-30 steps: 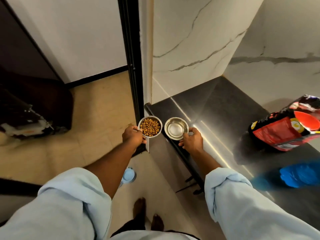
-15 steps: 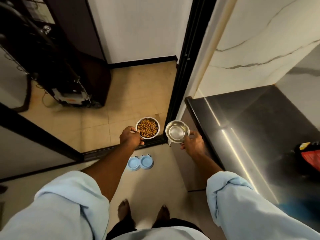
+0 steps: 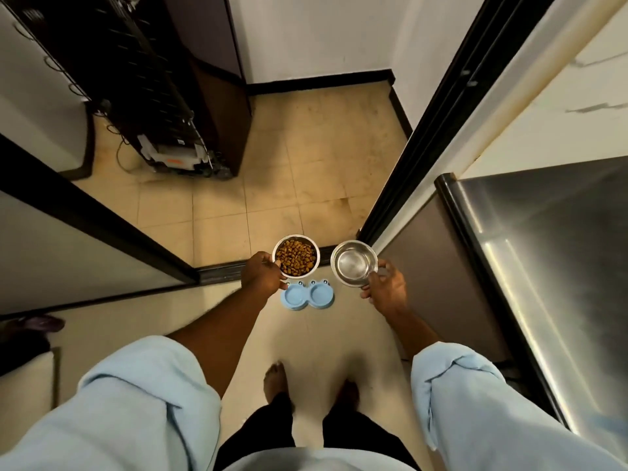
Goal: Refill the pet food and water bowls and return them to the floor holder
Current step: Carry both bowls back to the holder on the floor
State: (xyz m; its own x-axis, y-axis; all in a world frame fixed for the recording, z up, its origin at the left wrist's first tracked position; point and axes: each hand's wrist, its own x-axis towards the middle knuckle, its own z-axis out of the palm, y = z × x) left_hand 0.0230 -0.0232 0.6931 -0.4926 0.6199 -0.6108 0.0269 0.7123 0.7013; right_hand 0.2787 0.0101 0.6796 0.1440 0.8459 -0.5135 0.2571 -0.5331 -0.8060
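Observation:
My left hand (image 3: 263,276) grips the rim of a steel bowl (image 3: 296,256) filled with brown kibble. My right hand (image 3: 387,289) holds a second steel bowl (image 3: 354,263) by its near edge; its inside looks shiny, with clear water hard to make out. Both bowls are carried in the air, side by side. Below them on the pale floor lies the light blue two-ring holder (image 3: 307,295), its rings bare, just ahead of my bare feet (image 3: 277,382).
A dark steel counter (image 3: 550,266) runs along the right. A black door frame (image 3: 435,130) and floor threshold (image 3: 221,271) stand just beyond the holder. A dark appliance back (image 3: 163,96) with cables stands in the far room on the tiled floor.
I have turned away from the counter with both bowls lifted off it. The view has swung left and down, so the blue holder now lies right under the bowls.

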